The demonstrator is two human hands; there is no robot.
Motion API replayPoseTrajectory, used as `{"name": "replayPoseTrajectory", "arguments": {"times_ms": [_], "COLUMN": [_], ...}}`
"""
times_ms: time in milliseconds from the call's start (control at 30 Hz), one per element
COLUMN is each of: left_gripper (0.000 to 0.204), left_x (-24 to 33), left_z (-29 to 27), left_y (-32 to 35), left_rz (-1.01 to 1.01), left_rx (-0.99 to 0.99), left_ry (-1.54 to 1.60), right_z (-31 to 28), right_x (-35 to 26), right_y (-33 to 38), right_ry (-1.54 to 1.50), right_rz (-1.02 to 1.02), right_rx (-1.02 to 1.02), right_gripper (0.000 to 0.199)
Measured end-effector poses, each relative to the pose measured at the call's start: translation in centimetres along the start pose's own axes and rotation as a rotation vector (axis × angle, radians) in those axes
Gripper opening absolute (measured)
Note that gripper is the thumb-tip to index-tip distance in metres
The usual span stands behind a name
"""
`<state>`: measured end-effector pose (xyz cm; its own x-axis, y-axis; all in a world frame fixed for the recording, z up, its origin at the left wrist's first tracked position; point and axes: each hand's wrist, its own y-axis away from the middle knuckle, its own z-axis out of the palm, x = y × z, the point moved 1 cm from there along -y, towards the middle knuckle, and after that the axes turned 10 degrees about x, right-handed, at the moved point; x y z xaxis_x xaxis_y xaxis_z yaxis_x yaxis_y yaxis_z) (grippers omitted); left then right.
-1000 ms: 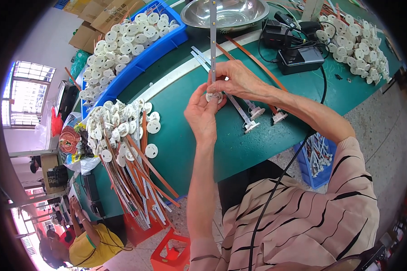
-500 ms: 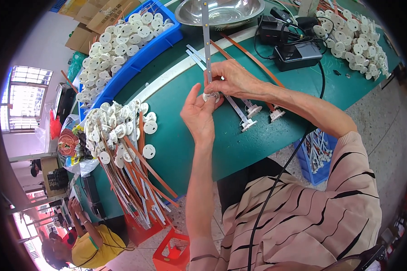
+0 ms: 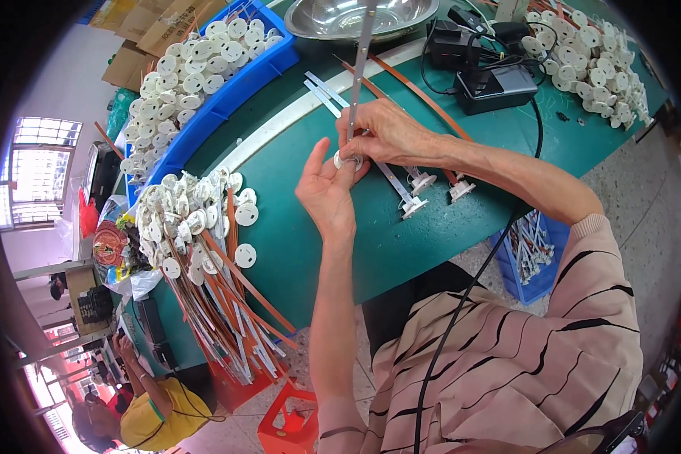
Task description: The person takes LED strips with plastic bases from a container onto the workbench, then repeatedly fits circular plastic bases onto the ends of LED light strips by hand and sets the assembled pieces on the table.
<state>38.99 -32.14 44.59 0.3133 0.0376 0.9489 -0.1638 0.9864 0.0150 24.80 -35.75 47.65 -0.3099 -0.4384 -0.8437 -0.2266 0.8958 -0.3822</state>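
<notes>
Over the green table (image 3: 280, 227), my right hand (image 3: 390, 135) pinches the lower end of a narrow LED strip (image 3: 361, 68) that stands almost upright. Just below, my left hand (image 3: 327, 193) holds a small white round base (image 3: 339, 160) at the strip's foot, thumb raised. My fingers partly hide the joint between them. Close to my right hand lie several strips with white bases, one base (image 3: 414, 206) nearest me and another (image 3: 461, 190) on an orange strip. A heap of strips with white round bases (image 3: 197, 219) lies to the left.
A blue bin (image 3: 234, 94) of white round bases stands at the back left, beside a metal bowl (image 3: 340, 23). Black power adapters (image 3: 495, 89) with cables and another heap of bases (image 3: 590, 72) are at the right. A red stool (image 3: 291, 424) stands below; a co-worker (image 3: 155, 412) sits lower left.
The LED strip's upper end has tilted to the right, and the white base has turned a little in my fingers. Both hands keep their hold. The whole view has shifted slightly.
</notes>
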Motion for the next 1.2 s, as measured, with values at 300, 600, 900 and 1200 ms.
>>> {"name": "replayPoseTrajectory", "arguments": {"times_ms": [300,600,900,1200], "left_gripper": [0.043,0.042,0.038,0.037], "left_x": [0.1,0.0,0.1,-0.1], "left_z": [0.0,0.2,-0.1,-0.2], "left_y": [0.0,0.0,-0.3,-0.6], "left_rz": [0.005,0.039,-0.016,-0.044], "left_rx": [0.015,0.021,0.005,-0.024], "left_ry": [-0.022,-0.011,0.007,0.014], "right_z": [-0.2,0.5,-0.9,-0.1], "right_x": [-0.1,0.3,-1.4,-0.5], "right_y": [-0.9,-0.6,-0.8,-0.9], "right_ry": [0.045,0.043,0.06,0.02], "right_rz": [0.112,0.105,0.106,0.054], "right_rx": [-0.072,-0.043,-0.094,-0.045], "right_gripper": [0.016,0.016,0.017,0.013]}}
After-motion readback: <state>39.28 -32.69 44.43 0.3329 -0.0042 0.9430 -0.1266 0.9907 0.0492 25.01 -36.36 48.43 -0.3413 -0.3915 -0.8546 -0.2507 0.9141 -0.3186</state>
